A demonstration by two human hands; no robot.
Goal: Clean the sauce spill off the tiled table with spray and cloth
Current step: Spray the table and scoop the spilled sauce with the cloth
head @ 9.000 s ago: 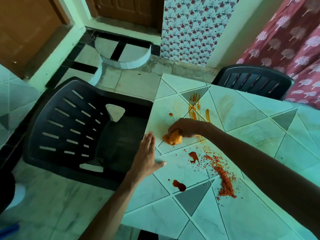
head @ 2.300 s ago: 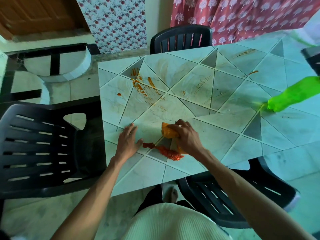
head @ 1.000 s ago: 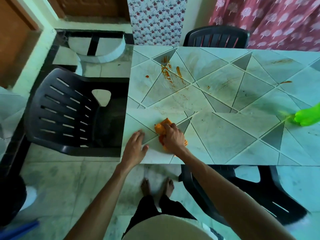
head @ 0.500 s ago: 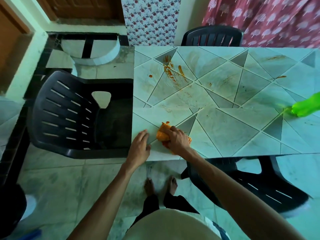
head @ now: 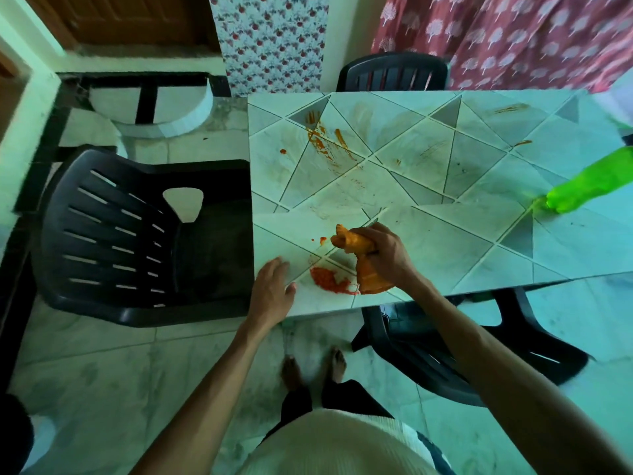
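My right hand [head: 388,257] grips a bunched orange cloth [head: 359,260] on the tiled table [head: 428,234] near its front left corner. A heap of red sauce [head: 330,281] lies just left of the cloth's lower end, with small red drops [head: 322,239] above it. My left hand [head: 272,289] rests flat on the table's corner, fingers straight, next to the heap. Orange sauce streaks [head: 323,140] mark the far left tiles. A green spray bottle [head: 589,186] lies on its side at the right.
A black plastic chair [head: 137,234] stands against the table's left end. Another black chair [head: 462,354] is tucked under the front edge, and a third chair [head: 394,72] stands behind the table. Faint smears [head: 512,108] show at the far right tiles. My bare feet [head: 313,368] are on the floor.
My right hand has lifted and turned the cloth, uncovering a gathered heap of red sauce near the front edge. The left hand stays flat at the corner.
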